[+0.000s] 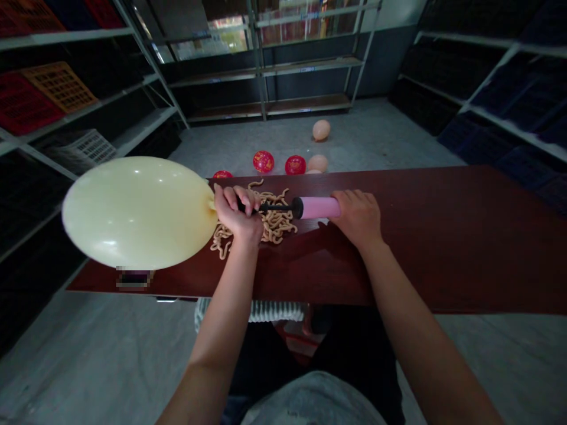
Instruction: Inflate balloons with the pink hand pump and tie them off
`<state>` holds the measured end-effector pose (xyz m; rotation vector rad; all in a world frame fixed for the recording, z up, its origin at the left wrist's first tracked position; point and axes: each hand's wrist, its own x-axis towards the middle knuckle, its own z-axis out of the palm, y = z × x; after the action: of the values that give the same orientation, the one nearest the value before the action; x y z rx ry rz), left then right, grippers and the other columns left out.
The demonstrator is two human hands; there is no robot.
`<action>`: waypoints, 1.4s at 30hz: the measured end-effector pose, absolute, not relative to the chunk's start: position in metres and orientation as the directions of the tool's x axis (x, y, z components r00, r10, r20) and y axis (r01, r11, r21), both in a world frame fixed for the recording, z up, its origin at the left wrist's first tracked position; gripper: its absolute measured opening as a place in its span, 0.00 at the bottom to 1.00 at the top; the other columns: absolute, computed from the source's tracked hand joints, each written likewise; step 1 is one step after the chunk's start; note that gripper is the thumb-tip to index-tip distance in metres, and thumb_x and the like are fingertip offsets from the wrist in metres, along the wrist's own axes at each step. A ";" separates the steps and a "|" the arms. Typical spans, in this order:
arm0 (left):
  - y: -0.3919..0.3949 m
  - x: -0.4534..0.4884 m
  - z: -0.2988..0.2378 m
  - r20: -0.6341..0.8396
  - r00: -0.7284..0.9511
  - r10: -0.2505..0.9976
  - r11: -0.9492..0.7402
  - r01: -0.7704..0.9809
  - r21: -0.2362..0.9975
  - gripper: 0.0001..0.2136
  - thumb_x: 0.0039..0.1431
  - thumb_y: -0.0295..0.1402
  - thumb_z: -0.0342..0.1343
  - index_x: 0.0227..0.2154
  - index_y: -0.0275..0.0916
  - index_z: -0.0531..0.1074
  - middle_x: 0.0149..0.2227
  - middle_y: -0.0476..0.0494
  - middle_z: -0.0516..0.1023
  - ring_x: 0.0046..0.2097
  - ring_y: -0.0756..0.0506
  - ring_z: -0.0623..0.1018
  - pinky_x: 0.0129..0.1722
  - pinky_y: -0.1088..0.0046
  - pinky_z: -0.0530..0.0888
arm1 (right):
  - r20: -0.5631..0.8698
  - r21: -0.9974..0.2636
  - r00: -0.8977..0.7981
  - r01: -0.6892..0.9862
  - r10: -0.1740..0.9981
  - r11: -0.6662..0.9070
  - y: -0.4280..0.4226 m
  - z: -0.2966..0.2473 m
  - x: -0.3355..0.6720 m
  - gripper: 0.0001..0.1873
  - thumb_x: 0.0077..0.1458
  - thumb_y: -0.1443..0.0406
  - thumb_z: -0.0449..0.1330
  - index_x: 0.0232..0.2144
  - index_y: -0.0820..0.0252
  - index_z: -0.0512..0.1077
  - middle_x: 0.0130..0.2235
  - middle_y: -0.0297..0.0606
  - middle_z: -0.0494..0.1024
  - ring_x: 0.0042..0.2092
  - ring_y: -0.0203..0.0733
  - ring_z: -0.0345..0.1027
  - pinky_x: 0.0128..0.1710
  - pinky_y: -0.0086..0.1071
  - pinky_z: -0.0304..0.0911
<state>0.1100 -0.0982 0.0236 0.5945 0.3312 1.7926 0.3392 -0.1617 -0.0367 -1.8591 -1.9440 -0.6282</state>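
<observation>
A pink balloon pump (pixel 319 208) with black ends is stretched out level above the table, its black rod showing between my hands. Around the pink barrel's right end my right hand (pixel 358 217) is closed. My left hand (pixel 238 211) is wrapped round the pump's black handle at the other side, close to the balloon's neck. A large pale yellow balloon (pixel 142 212), well inflated, sticks out to the left from that hand. The nozzle is hidden by my fingers. Below and behind my left hand lies a pile of beige, uninflated long balloons (pixel 277 224).
The dark red-brown table (pixel 443 236) spans the view. On the floor beyond it lie red printed balloons (pixel 263 161) and peach balloons (pixel 321 130). Metal shelves (pixel 305 71) line the back; crates (pixel 57 85) fill those at left. A blurred flat item (pixel 135 277) lies under the yellow balloon.
</observation>
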 end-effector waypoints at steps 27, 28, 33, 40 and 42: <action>-0.123 0.144 0.030 0.224 -0.110 0.968 -0.227 -0.760 0.609 0.30 0.71 0.41 0.42 0.11 0.39 0.45 0.11 0.51 0.54 0.12 0.55 0.52 0.12 0.77 0.54 | 0.565 -0.080 -0.234 0.939 0.791 0.335 -0.167 -0.033 0.324 0.18 0.52 0.59 0.59 0.42 0.63 0.75 0.34 0.41 0.80 0.34 0.44 0.72 0.36 0.34 0.61; -0.122 0.146 0.028 0.219 -0.109 0.970 -0.224 -0.758 0.612 0.29 0.70 0.40 0.42 0.11 0.39 0.46 0.11 0.51 0.54 0.12 0.55 0.52 0.12 0.77 0.54 | 0.562 -0.081 -0.227 0.942 0.795 0.326 -0.166 -0.033 0.322 0.18 0.52 0.59 0.59 0.42 0.63 0.75 0.33 0.41 0.80 0.33 0.44 0.72 0.35 0.34 0.60; -0.113 0.142 0.026 0.202 -0.091 0.975 -0.197 -0.777 0.598 0.27 0.70 0.35 0.40 0.11 0.39 0.46 0.12 0.50 0.55 0.12 0.55 0.52 0.13 0.76 0.54 | 0.586 -0.088 -0.204 0.946 0.784 0.312 -0.165 -0.031 0.319 0.16 0.52 0.59 0.59 0.41 0.62 0.76 0.32 0.40 0.80 0.34 0.44 0.71 0.35 0.34 0.58; -0.102 0.135 0.023 0.162 -0.131 0.978 -0.203 -0.776 0.598 0.27 0.70 0.38 0.42 0.13 0.40 0.46 0.13 0.52 0.55 0.13 0.55 0.51 0.15 0.75 0.55 | 0.598 -0.044 -0.190 0.962 0.779 0.269 -0.156 -0.032 0.320 0.13 0.53 0.59 0.58 0.37 0.61 0.75 0.31 0.41 0.78 0.35 0.45 0.68 0.36 0.35 0.55; -0.102 0.135 0.024 0.170 -0.147 0.974 -0.221 -0.766 0.603 0.27 0.70 0.40 0.43 0.13 0.39 0.46 0.13 0.52 0.55 0.13 0.55 0.52 0.15 0.76 0.56 | 0.596 -0.039 -0.186 0.965 0.781 0.259 -0.152 -0.035 0.320 0.13 0.54 0.59 0.58 0.38 0.61 0.74 0.33 0.41 0.78 0.36 0.45 0.68 0.37 0.35 0.55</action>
<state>0.1352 -0.1020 0.0239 0.6310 0.4451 1.7022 0.3202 -0.1520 -0.0345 -1.5772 -2.0301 -0.4780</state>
